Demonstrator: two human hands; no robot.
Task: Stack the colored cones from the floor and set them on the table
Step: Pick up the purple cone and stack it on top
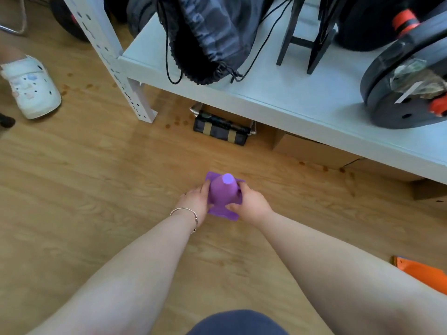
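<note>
A purple cone (223, 191) with a square base stands upright over the wooden floor at the middle of the view. My left hand (194, 199) grips its left side and my right hand (250, 201) grips its right side and base. Whether the base rests on the floor or is lifted I cannot tell. An orange cone base (422, 272) pokes in at the lower right edge. The light table surface (278, 93) runs across the upper right.
On the table lie a dark drawstring bag (208, 37), a black stand (307, 37) and dumbbell weight plates (401, 93). Under it sit a striped black box (222, 129) and cardboard boxes (312, 151). Another person's white shoe (31, 88) is at the left.
</note>
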